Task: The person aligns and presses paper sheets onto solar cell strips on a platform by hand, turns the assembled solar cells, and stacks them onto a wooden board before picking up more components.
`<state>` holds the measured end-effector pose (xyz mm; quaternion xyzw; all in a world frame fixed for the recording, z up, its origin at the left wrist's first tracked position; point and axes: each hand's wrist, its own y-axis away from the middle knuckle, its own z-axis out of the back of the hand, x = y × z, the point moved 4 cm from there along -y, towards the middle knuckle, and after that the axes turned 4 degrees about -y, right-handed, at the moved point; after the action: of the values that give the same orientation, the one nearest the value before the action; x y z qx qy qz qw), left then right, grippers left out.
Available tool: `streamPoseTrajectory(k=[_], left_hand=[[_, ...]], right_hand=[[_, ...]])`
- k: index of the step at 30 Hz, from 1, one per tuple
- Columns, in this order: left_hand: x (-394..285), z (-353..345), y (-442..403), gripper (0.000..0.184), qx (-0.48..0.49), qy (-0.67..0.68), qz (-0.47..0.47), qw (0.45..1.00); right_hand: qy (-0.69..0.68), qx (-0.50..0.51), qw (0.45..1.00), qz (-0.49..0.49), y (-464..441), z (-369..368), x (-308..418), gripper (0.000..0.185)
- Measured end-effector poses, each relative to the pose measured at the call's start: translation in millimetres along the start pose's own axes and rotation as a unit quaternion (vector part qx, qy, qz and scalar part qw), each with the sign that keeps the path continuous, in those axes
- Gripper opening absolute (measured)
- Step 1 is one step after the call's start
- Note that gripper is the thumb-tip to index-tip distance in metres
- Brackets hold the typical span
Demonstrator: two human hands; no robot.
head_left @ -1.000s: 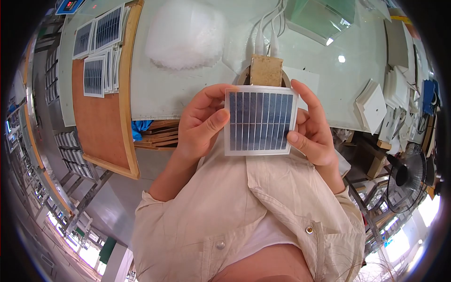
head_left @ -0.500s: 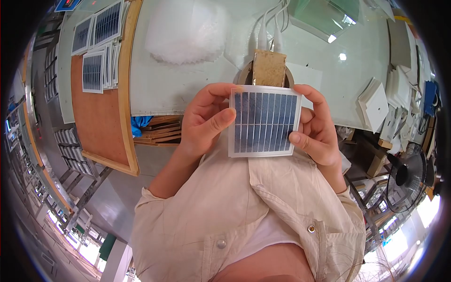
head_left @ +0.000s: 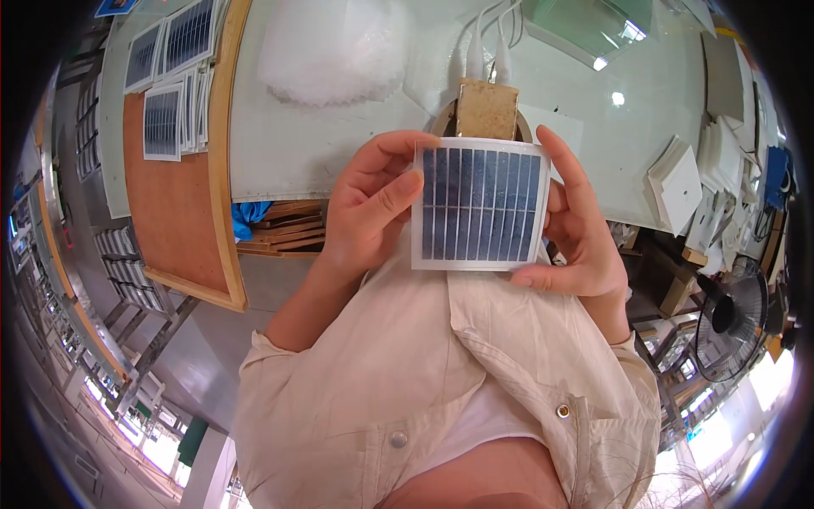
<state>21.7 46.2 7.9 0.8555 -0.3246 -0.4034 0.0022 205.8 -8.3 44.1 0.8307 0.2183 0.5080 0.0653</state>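
Note:
A small square solar panel with a white border and dark blue cells faces the camera in front of my chest. My left hand pinches its left edge, thumb on the front near the upper corner. On the other side, my right hand holds the right edge, with the thumb at the lower right corner and the index finger raised by the upper corner. Just beyond the panel is a brown block on a round base, with two white-sleeved cables running into it.
Similar panels lie on a wood-framed board at the left. A pile of translucent sheets rests on the table. Greenish glass is at the back, white plates and a fan at the right.
My right thumb has slid from the panel's right edge down to its lower right corner, and the right index finger has lifted. The panel is slightly higher in view.

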Motion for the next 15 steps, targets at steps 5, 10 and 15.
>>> streamPoseTrajectory(k=[5, 10, 15], left_hand=[[-0.9, -2.7, -1.2, 0.028, -0.028, -0.013, -0.006, 1.000], [-0.6, -1.1, -2.0, 0.027, -0.016, -0.007, -0.012, 1.000], [-0.5, -2.1, -2.0, 0.028, -0.016, -0.003, -0.014, 1.000]], right_hand=[[0.080, -0.026, 0.996, -0.007, -1.3, 3.1, 0.2, 0.109], [0.152, -0.023, 0.988, 0.007, -1.4, 5.8, 0.6, 0.106], [0.186, -0.001, 0.979, 0.084, -3.2, 3.9, 4.6, 0.098]])
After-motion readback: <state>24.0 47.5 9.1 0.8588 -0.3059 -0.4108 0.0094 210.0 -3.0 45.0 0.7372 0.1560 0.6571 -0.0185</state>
